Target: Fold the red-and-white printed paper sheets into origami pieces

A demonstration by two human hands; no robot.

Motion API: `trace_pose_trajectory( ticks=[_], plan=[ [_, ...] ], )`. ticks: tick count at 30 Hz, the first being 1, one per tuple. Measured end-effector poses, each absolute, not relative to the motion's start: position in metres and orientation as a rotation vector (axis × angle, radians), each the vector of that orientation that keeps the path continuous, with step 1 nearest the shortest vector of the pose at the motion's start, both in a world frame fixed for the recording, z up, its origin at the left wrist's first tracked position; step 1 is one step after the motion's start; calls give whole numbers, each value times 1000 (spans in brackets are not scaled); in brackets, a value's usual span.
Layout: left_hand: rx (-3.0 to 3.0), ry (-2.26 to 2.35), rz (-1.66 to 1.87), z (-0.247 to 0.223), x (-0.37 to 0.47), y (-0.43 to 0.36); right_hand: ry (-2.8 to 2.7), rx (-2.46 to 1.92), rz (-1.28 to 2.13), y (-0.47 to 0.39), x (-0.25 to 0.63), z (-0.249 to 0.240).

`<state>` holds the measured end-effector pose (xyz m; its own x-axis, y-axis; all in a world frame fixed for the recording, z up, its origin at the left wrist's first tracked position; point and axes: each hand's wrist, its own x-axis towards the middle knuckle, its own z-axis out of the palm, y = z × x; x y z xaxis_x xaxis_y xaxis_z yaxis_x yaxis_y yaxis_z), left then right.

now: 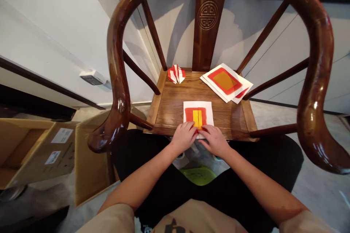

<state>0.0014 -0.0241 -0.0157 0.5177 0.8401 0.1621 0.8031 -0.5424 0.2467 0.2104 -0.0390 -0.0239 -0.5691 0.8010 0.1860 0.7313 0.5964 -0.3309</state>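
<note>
A white sheet of paper [188,105] with a red and yellow printed patch lies at the front of the wooden chair seat, a seam running down the middle of its yellow part. My left hand [183,137] grips the sheet's lower edge, its fingertips near the seam. Close beside it, my right hand [216,140] holds the same edge from the other side, thumb below and fingers above. Both sets of fingertips cover part of the lower patch.
A folded red-and-white paper piece [176,74] sits at the seat's back left. Several printed sheets [224,81] are stacked at the back right. The chair's curved armrests [118,80] surround the seat. Open cardboard boxes [54,153] stand at left; a green container [199,175] lies below.
</note>
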Motion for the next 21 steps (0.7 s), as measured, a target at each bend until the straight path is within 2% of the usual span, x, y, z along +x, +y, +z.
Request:
trace_pose_trajectory(
  ticks=[8, 12, 15, 18, 21],
  plan=[
    [2516, 1408, 511, -18, 8, -51, -2423, -1286, 110, -64, 204, -52],
    [2385, 1369, 714, -9, -2, -41, -2388, -1246, 148, -58, 205, -44],
    [2107, 1403, 1059, 2, -22, -25, -2384, -1221, 339, -50, 216, -3],
    [1799, 1487, 1358, 7, -41, -12, -2360, -1214, 674, -34, 234, 72],
    [1644, 1518, 1393, 2, -44, -6, -2332, -1297, 834, -1, 245, 148]
  ],
)
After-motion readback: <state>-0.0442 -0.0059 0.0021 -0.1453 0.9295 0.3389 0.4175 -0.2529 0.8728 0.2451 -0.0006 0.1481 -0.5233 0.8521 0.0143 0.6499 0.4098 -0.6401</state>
